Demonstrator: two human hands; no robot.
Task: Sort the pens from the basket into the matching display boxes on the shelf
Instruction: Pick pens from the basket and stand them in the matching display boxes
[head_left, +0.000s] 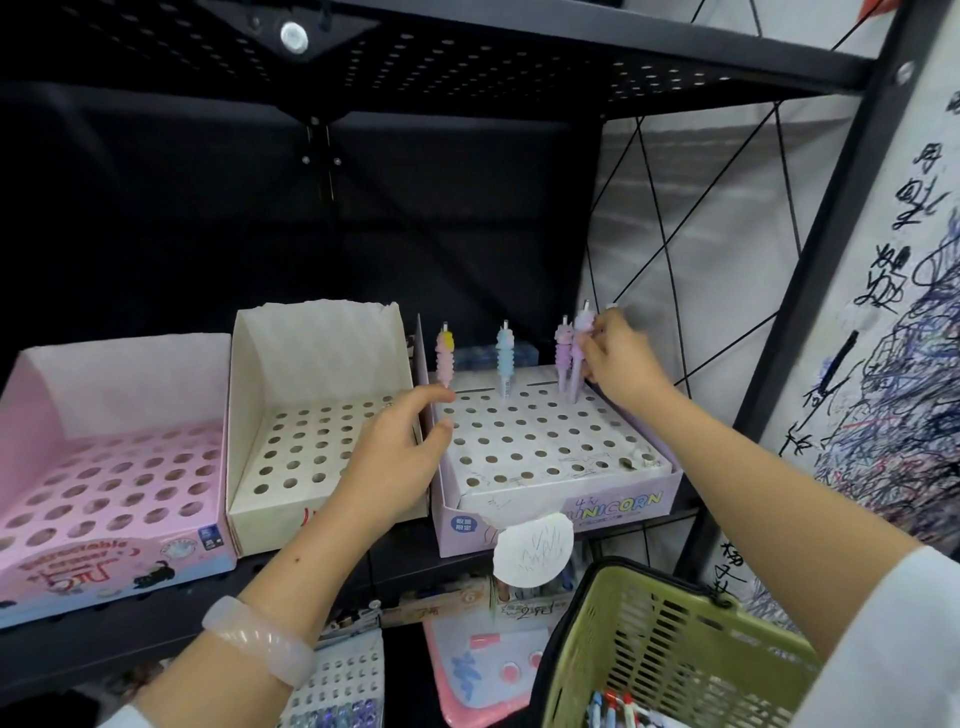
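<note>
The lilac unicorn display box (613, 506) stands on the shelf at the right, its holed top holding a pink-yellow pen (444, 358), a blue pen (504, 358) and a purple pen (562, 353) in the back row. My right hand (615, 364) pinches a lilac pen (578, 358) upright at the back right corner, its tip in a hole. My left hand (400, 452) rests with loosely curved fingers on the box's left wall and holds nothing. The green basket (670, 654) hangs at lower right with several pens (613, 709) inside.
A cream holed display box (311, 415) stands in the middle and a pink one (104, 483) at the left. Above runs a black perforated shelf (467, 57). A scribbled test sheet (893, 389) covers the right wall. Below the shelf lie more stationery boxes.
</note>
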